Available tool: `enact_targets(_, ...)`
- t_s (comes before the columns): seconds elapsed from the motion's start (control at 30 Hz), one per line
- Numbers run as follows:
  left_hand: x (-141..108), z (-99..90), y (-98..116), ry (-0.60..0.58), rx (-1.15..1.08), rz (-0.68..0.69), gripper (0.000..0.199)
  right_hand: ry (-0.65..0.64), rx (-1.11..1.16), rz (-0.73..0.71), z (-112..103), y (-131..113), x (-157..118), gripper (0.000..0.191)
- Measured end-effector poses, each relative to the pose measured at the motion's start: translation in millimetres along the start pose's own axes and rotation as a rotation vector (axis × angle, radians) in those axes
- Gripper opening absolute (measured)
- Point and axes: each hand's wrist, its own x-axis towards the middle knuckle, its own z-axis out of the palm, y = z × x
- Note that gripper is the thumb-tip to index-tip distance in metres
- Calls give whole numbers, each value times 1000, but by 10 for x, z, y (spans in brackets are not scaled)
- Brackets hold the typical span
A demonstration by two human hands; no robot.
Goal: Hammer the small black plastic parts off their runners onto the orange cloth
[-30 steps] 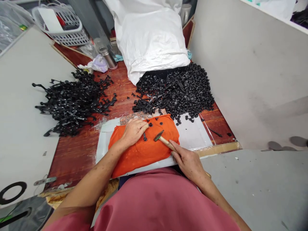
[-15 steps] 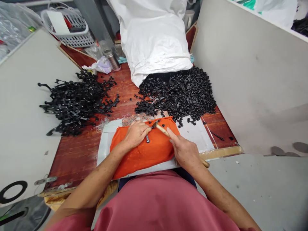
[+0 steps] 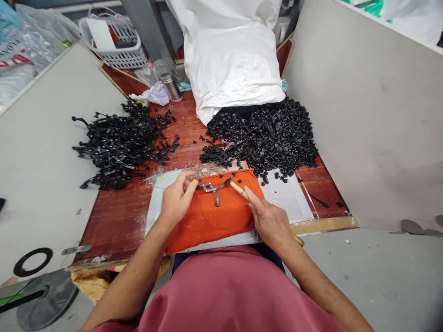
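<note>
On an orange cloth [image 3: 214,216] lies a linked black piece [image 3: 208,187] made of small jointed bars. My left hand [image 3: 178,196] pinches its left end between thumb and fingers. My right hand [image 3: 272,219] is wrapped round the wooden handle of a hammer [image 3: 239,189], whose dark head rests near the right end of the linked piece. A small black round part [image 3: 240,181] sits on the cloth just right of the hammer head.
A heap of small black parts [image 3: 273,133] spills from a white sack [image 3: 235,60]. More linked black pieces [image 3: 117,143] are piled at the left. Behind stand a steel flask [image 3: 172,87] and a white basket [image 3: 128,57]. Grey panels [image 3: 360,115] flank the red table [image 3: 117,216].
My left hand has moved left, away from the hammer head, uncovering the linked black piece. My right hand still holds the hammer in nearly the same place. The view has shifted slightly.
</note>
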Motion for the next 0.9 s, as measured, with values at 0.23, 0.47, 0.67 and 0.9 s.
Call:
enact_targets(0.23, -264, 363, 50, -81, -118, -145, 45, 77, 103, -16, 164, 75, -89, 54)
enact_targets(0.47, -161, 484, 286, -21, -163, -74, 22, 69, 114, -46, 251, 50, -267, 53)
enact_targets(0.67, 83, 434, 323, -171, -240, -2, 22, 80, 321, -67, 234, 209, -558, 52)
enact_targets(0.9, 387, 653, 433, -379, -418, 31, 22, 60, 350, 58, 302, 402, -744, 54)
